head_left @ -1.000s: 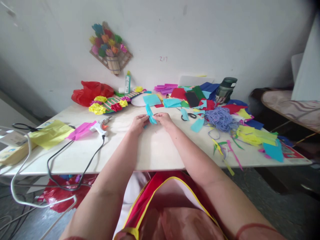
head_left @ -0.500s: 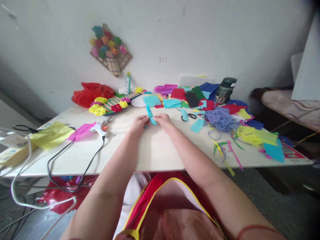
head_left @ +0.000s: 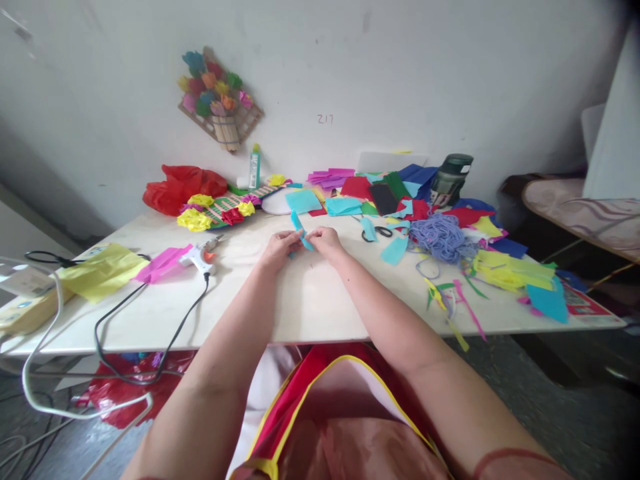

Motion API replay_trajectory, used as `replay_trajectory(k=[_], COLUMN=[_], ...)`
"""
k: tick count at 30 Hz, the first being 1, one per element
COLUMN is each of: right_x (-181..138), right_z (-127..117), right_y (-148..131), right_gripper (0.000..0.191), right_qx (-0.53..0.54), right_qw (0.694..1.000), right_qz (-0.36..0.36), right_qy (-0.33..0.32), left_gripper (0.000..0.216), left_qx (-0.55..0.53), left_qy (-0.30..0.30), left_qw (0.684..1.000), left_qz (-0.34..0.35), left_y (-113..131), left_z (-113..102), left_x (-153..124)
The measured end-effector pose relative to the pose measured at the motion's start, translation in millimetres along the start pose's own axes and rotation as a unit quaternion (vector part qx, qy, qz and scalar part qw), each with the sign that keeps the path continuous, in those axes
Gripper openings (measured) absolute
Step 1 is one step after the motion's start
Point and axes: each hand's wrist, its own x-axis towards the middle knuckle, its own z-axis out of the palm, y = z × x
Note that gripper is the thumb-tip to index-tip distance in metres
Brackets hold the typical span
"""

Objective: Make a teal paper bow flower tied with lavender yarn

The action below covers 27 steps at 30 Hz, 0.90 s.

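Note:
A narrow folded strip of light-blue paper (head_left: 297, 223) is held between my two hands above the middle of the white table (head_left: 320, 307). My left hand (head_left: 281, 249) is closed, pinching the strip from the left; a bit of blue shows below its fingers. Closed as well, my right hand (head_left: 325, 241) grips the strip's lower right side with thumb and finger. Off to the right lie black-handled scissors (head_left: 383, 232), with a loose light-blue paper piece (head_left: 369, 230) over them. Another blue piece (head_left: 395, 251) rests nearer to me.
A white glue gun (head_left: 200, 257) with a black cord lies left, beside pink paper (head_left: 164, 265) and yellow paper (head_left: 104, 270). Purple yarn (head_left: 441, 237) and a dark jar (head_left: 451, 180) stand right. A flower-covered craft piece (head_left: 220, 210) lies behind the glue gun.
The blue strip between my fingers has turned slightly and looks narrower, its upper end a little further left. Both hands stay almost in place.

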Motion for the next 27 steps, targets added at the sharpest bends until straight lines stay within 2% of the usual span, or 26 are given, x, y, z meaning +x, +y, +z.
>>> replay_trajectory(k=[6,11,17,24,27], right_x=[-1,-2,2,-11,-16], right_z=[0,1,4,0,0], right_y=[-2,-5,1,-10,-17], right_gripper=[0.013,0.030,0.029,0.035,0.037], right_qx=[-0.118,-0.120,-0.143,-0.281,-0.307], right_qw=[0.992,0.986,0.973,0.936,0.925], right_qz=[-0.040,-0.113,-0.182,-0.213,-0.226], right_qy=[0.013,0.030,0.002,0.005,0.004], left_gripper=[0.037,0.038,0.038,0.040,0.040], left_qx=[0.000,-0.002,0.030,0.010,0.015], left_qy=[0.005,-0.024,-0.022,-0.022,-0.010], left_qw=[1.000,1.000,0.999,1.000,1.000], left_qz=[0.007,0.013,0.013,0.006,0.015], left_y=[-3,-5,-4,-3,-2], left_z=[-3,-5,-6,-5,-4], left_x=[2,2,2,2,1])
